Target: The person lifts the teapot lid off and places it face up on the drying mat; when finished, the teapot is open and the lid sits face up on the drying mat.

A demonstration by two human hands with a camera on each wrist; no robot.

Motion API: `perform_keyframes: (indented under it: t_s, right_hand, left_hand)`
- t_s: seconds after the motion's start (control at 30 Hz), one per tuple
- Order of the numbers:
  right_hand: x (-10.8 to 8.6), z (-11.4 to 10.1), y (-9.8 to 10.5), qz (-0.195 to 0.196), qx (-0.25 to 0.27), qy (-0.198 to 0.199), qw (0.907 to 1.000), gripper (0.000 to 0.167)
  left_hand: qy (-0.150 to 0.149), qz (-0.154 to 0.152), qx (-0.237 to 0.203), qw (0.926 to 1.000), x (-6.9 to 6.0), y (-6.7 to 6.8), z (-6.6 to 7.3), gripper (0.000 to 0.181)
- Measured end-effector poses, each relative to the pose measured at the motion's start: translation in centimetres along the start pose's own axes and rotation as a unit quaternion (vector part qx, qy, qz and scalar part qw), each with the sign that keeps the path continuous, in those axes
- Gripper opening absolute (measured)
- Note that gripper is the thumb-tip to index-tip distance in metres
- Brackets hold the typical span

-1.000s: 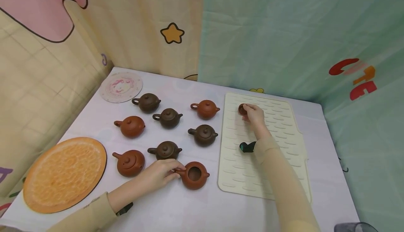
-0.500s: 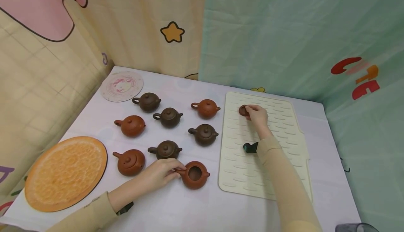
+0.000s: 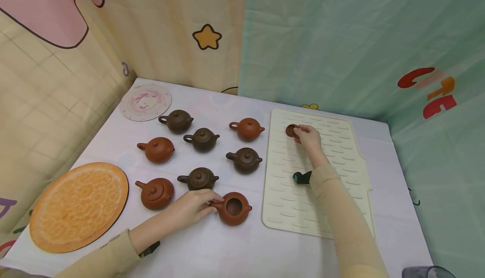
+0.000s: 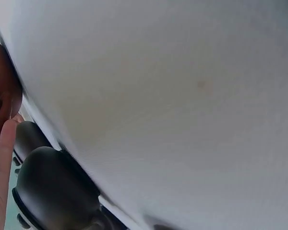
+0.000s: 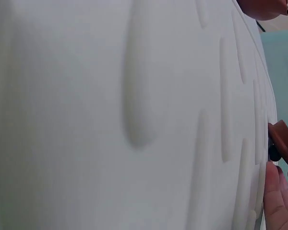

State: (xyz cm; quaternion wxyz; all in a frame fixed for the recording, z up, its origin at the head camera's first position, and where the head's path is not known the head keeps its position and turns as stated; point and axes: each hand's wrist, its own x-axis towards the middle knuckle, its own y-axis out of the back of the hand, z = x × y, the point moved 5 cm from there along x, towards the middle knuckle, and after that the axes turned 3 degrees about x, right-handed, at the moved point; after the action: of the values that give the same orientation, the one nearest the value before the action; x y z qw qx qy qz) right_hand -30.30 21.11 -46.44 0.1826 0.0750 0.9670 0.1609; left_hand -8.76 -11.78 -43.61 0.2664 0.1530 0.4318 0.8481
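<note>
While the left hand (image 3: 189, 207) grips, with thumb and fingers pinched together, the handle of a squat, round, reddish-brown clay teapot (image 3: 241, 219) with its top opening uncovered, the right hand (image 3: 310, 138) reaches out to about one o'clock from that pot and pinches the edge of a small, round, reddish-brown clay lid (image 3: 290, 131). The lid is over the cream rectangular mat with raised ridges (image 3: 280, 202), hollow face showing; the right wrist view has it tilted, and whether it touches the mat is hard to tell. The uncovered teapot stands on the pale cloth-covered surface (image 3: 242, 250), handle at nine o'clock, spout at three. Just beside the left fingers, at ten o'clock from the pot, sits a dark brown lidded clay teapot (image 3: 201, 179). At nine o'clock, beyond an orange-brown lidded clay teapot (image 3: 156, 194), lies a flat, round, orange patterned mat (image 3: 79, 207).
</note>
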Motion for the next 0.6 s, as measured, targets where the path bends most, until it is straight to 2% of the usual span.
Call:
perform_keyframes:
  t_s: [0.13,0.23,0.3,0.47,0.6]
  right_hand:
    - [-0.6,-0.4,0.4,0.008,-0.007,0.006,0.9999,0.046]
    - [-1.4,-1.1,0.8,0.023,-0.017,0.025,0.9993,0.045]
    - [-2.0,-1.6,0.9,0.026,-0.024,0.041,0.9986,0.043]
    - [-4.1,-3.1,-0.5,-0.014,-0.045,0.095,0.9944,0.039]
    - [-6.1,-4.1,-2.6,-0.066,-0.059,0.144,0.9856,0.035]
  left_hand:
    - [0.005,-0.013,0.04,0.9991,0.1,1.2,0.9,0.029]
    - [0.003,-0.008,0.057,0.9983,0.4,3.0,1.9,0.03]
    - [-0.005,0.007,0.049,0.9988,0.9,4.5,2.6,0.029]
    - [-0.026,0.053,0.035,0.9977,3.4,8.4,3.7,0.028]
    - [-0.015,0.051,0.045,0.9976,6.4,10.4,3.0,0.026]
